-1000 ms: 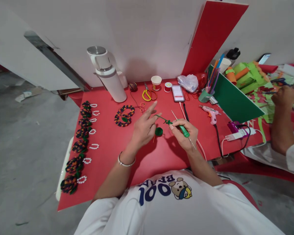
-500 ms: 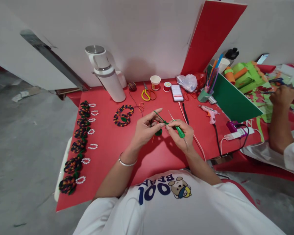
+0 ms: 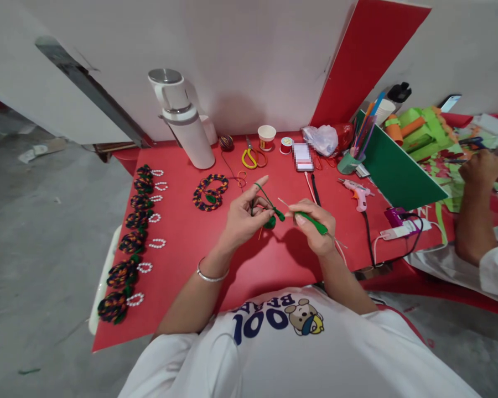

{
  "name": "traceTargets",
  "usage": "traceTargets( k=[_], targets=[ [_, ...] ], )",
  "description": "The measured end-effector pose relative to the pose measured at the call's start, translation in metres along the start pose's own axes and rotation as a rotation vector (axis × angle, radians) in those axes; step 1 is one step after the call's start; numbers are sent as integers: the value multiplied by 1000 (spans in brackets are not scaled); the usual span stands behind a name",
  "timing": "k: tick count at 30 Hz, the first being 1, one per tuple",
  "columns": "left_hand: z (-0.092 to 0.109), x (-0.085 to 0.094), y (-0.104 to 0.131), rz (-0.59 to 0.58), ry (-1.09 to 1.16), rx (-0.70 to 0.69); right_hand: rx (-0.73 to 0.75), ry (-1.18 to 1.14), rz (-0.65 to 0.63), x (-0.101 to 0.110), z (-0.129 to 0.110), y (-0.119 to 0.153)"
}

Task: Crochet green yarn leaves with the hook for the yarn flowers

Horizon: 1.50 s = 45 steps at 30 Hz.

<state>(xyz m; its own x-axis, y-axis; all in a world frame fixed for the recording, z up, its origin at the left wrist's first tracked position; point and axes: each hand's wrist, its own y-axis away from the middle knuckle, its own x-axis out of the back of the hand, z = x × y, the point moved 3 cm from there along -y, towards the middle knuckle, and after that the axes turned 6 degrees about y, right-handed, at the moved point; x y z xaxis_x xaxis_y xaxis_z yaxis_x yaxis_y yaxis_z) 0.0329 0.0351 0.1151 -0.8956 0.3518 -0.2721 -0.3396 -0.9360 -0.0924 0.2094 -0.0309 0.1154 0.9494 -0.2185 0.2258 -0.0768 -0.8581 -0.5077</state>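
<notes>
The left hand [image 3: 245, 218] pinches green yarn [image 3: 279, 214]; the right hand [image 3: 320, 242] grips 1 green-handled hook [image 3: 314, 223].

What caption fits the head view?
Left hand holds green yarn; right hand holds a green-handled crochet hook above a red table.

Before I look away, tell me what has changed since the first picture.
The left hand, spread open a second ago, now pinches the small green yarn piece that the right hand was holding. The right hand appears to have let go of it and sits just to its right, keeping the green-handled hook. The white bottle, scissors and glue gun stay in place.
</notes>
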Motion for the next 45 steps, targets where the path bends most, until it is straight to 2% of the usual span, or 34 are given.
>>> traceTargets(
  k=[11,38,45],
  targets=[
    [2,2,4,15,-42,-10,18,50,-104,-4,-8,-3],
    [2,3,3,-13,34,3,-14,41,-53,-4,1,0],
    [-3,3,1,-7,170,95,76,224,-11,-7,0,1]
  ],
)
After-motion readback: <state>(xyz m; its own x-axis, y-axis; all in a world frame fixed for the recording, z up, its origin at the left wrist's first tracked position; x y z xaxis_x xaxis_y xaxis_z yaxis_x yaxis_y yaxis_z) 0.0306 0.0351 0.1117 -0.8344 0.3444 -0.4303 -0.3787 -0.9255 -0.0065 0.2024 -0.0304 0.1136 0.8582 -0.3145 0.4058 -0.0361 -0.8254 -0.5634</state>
